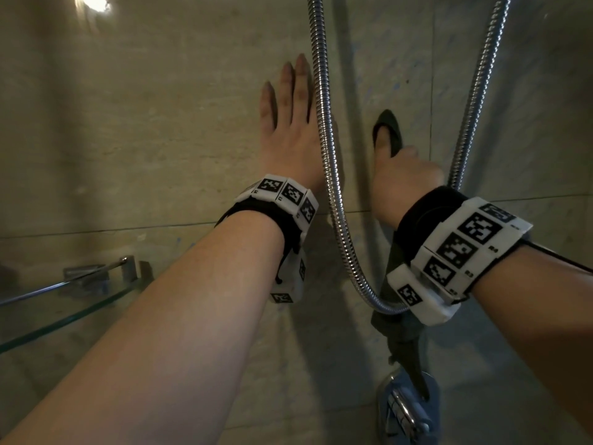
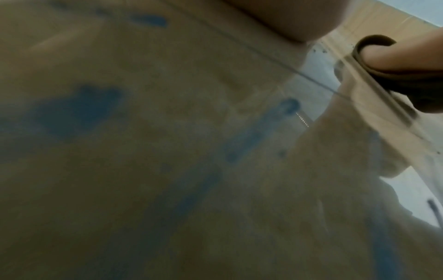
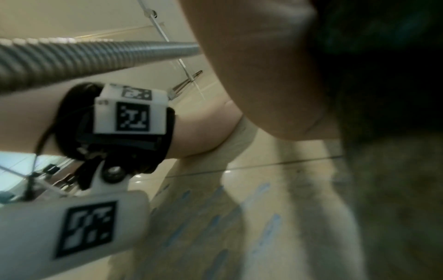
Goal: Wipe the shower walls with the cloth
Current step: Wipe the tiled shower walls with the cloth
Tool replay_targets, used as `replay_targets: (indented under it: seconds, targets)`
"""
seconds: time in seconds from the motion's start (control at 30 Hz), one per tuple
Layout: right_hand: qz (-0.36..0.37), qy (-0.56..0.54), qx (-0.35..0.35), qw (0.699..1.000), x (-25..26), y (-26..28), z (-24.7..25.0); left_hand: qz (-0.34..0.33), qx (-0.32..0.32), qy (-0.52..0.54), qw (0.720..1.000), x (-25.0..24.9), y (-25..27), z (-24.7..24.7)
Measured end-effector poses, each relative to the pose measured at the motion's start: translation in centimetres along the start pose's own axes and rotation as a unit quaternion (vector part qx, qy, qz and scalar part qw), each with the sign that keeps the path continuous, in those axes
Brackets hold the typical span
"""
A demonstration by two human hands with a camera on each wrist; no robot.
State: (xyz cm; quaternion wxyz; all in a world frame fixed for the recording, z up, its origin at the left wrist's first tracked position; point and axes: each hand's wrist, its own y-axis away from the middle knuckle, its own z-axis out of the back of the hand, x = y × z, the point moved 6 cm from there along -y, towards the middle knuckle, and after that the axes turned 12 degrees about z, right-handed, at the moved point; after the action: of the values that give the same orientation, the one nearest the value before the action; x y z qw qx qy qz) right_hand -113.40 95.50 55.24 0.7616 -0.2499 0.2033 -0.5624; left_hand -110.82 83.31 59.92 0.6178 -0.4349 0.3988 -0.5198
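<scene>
The beige tiled shower wall (image 1: pixel 160 123) fills the head view. My left hand (image 1: pixel 288 123) presses flat against it, fingers straight and pointing up, just left of the shower hose (image 1: pixel 324 123). Right of the hose, my right hand (image 1: pixel 401 175) grips a dark green cloth (image 1: pixel 389 126) and holds it against the wall. The cloth folds over my thumb and its tail hangs below the wrist. The left wrist view shows the cloth (image 2: pixel 407 85) wrapped round that thumb, and blue smears (image 2: pixel 79 111) on the tiles. In the right wrist view the cloth (image 3: pixel 383 94) is a dark blur.
The metal hose loops down between my wrists and rises again at the right (image 1: pixel 478 91). A glass shelf (image 1: pixel 64 313) with a chrome rail juts from the wall at lower left. A chrome tap fitting (image 1: pixel 407 409) sits below the hanging cloth.
</scene>
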Motion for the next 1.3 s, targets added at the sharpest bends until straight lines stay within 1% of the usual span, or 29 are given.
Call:
replay_targets:
  seconds: [0.1, 0.23, 0.37, 0.5, 0.67, 0.77, 0.83, 0.9, 0.97, 1.1, 1.2, 1.3]
  targets:
    - [-0.020, 0.001, -0.005, 1.000, -0.7, -0.2, 0.5, 0.000, 0.024, 0.027, 0.999, -0.1, 0.2, 0.4]
    - [-0.039, -0.029, -0.017, 0.999, -1.5, -0.2, 0.6, -0.001, 0.019, 0.024, 1.000, -0.1, 0.1, 0.4]
    - [-0.044, -0.042, -0.015, 0.998, -1.6, 0.1, 0.3, 0.000, 0.002, 0.004, 1.000, -0.1, 0.2, 0.2]
    - [-0.040, -0.044, -0.002, 0.998, -0.6, 0.4, -0.2, 0.005, -0.019, -0.018, 1.000, 0.0, 0.0, -0.2]
    - [-0.021, -0.059, -0.011, 0.998, 0.1, 0.2, -0.3, 0.000, -0.040, 0.021, 0.999, 0.1, -0.1, 0.0]
    - [-0.018, -0.068, -0.029, 0.997, -0.3, -0.1, 0.7, 0.004, -0.018, 0.010, 1.000, 0.1, 0.0, 0.1]
    - [-0.026, -0.061, -0.033, 0.997, -0.8, -0.6, 1.3, 0.003, 0.008, 0.014, 1.000, 0.0, 0.0, 0.3]
    - [-0.038, -0.048, -0.031, 0.998, -1.3, -1.0, 2.0, 0.001, 0.019, 0.026, 0.999, 0.0, 0.1, 0.4]
    - [-0.048, -0.044, -0.030, 0.997, -1.8, -1.2, 2.5, -0.003, 0.016, 0.026, 1.000, 0.0, 0.0, 0.3]
    - [-0.068, -0.045, -0.016, 0.997, -2.2, -1.0, 2.3, -0.003, -0.010, 0.012, 1.000, 0.0, 0.0, 0.0]
    - [-0.083, -0.060, -0.014, 0.995, -2.3, -0.8, 1.7, -0.005, -0.008, 0.011, 1.000, 0.0, -0.1, -0.3]
    - [-0.081, -0.061, -0.001, 0.995, -1.7, -0.5, 1.2, -0.008, -0.017, 0.015, 1.000, 0.0, -0.1, -0.3]
